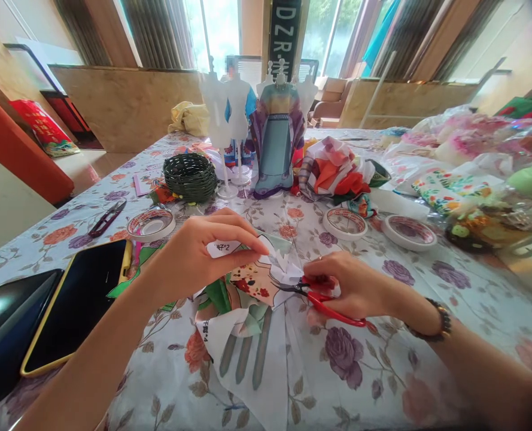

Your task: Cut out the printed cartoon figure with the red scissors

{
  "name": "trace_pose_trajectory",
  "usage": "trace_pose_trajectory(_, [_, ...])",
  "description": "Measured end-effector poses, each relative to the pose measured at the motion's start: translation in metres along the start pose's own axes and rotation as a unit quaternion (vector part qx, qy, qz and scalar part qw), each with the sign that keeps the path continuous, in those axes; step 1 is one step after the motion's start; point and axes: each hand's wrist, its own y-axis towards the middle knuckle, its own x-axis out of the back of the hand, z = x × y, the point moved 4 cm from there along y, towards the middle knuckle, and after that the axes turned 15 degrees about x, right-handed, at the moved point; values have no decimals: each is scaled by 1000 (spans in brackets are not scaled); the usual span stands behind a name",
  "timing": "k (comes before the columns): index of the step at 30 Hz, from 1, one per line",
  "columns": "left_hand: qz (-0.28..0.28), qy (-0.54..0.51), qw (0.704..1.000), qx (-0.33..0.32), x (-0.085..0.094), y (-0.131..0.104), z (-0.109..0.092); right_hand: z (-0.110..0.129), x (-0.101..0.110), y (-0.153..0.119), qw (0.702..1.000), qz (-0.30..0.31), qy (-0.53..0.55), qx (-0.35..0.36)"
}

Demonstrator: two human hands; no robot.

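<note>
Thumb and fingers of my left hand (218, 245) pinch the upper edge of a printed fabric piece (252, 284) with red flowers on a peach ground. My right hand (344, 284) is wrapped round the red handles of a pair of scissors (333, 310). The dark blades point left and lie against the right edge of the peach print. White fabric (245, 389) with grey-green stripes hangs below and spreads over the table. A green leaf-like piece (218, 294) lies under the print.
On the flowered tablecloth (167, 383) are a phone (79, 305), tape rolls (151, 223), thread snips (107, 219) and a dark green basket (190, 178). Small white dress forms (236, 114), one in a purple-teal robe (277, 149), stand behind. Crumpled fabric (337, 173) and plastic-wrapped items (476, 140) lie right.
</note>
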Motion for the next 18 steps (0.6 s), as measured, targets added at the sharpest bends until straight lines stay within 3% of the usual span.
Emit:
trace_pose_trajectory(8, [10, -4, 1000, -30, 0, -1, 0, -8, 4, -3, 994, -16, -110, -22])
trace_pose_trajectory(18, [52, -1, 999, -11, -10, -2, 0, -4, 1, -1, 999, 3, -38, -4])
